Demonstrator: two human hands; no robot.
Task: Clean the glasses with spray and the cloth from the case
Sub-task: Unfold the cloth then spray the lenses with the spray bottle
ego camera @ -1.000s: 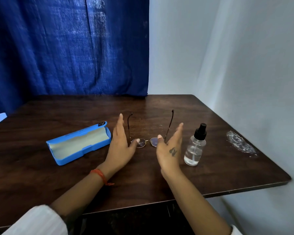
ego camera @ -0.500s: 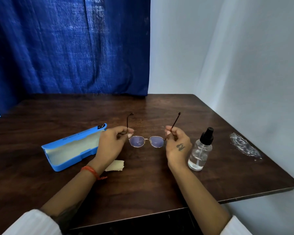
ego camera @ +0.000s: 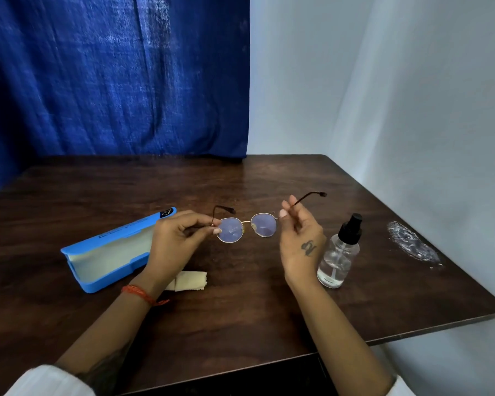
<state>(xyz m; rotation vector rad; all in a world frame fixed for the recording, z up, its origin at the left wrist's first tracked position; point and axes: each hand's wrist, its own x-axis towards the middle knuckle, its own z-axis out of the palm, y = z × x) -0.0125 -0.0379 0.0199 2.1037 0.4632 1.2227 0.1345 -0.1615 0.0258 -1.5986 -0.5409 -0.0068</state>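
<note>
Round-lens glasses: thin gold-toned metal rims and bridge, dark slender temples with curved tips, lenses faintly violet and smudged; held up above the table, lenses toward the wearer.
Left hand: thumb and forefinger pinch the frame at the left hinge.
Right hand: fingertips pinch the right temple just behind its hinge; small dark tattoo on the back.
Glasses case: rigid blue shell, lying open, pale cream lining, left of the hands.
Cloth: cream, soft, folded, on the table beside the case, partly hidden by the left wrist.
Spray bottle: clear cylinder, black pump top, upright just right of the right hand.
Table: dark wood grain, glossy.
</note>
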